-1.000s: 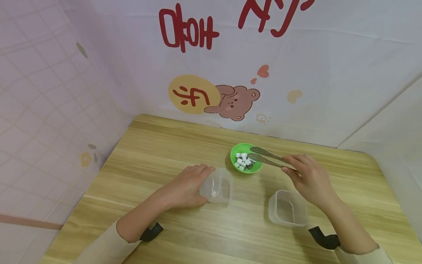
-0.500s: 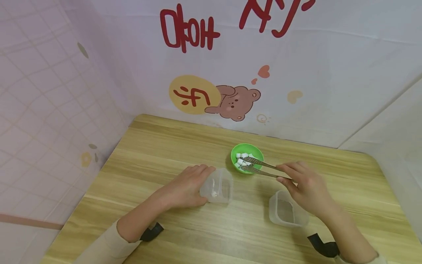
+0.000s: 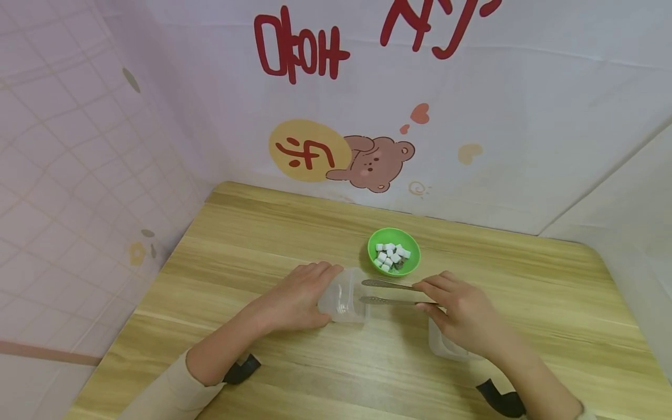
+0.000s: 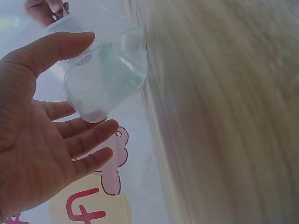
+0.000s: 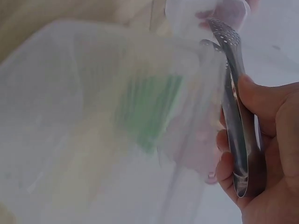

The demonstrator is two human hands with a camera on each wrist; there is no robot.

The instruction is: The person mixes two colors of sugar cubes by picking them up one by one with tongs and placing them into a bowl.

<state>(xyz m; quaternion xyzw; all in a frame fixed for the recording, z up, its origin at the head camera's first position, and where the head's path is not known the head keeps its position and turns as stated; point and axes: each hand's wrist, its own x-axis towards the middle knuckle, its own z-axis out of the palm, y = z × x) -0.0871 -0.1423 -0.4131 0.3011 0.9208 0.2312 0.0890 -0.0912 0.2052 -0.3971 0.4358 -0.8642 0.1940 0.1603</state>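
My left hand (image 3: pixel 301 296) holds a clear plastic container (image 3: pixel 338 300) by its base end. The container is tipped, its mouth facing right. In the left wrist view, thumb and fingers lie on either side of its base (image 4: pixel 110 77). My right hand (image 3: pixel 462 312) grips metal tongs (image 3: pixel 391 301) with perforated tips, also plain in the right wrist view (image 5: pixel 238 112). Their tips stand apart at the container's mouth, with nothing visible between them. Behind them, a green bowl (image 3: pixel 401 235) holds several small white cubes (image 3: pixel 388 256) and some dark pieces.
A second clear plastic container (image 3: pixel 443 345) stands under my right hand, which partly hides it; it fills much of the right wrist view (image 5: pixel 93 140). The wooden table (image 3: pixel 262 233) meets a printed cloth wall (image 3: pixel 472 105) at the back and sides.
The tongs dipped into the green bowl among the white cubes, then moved left and toward me to the tipped container's mouth. My left hand and that container stayed still.
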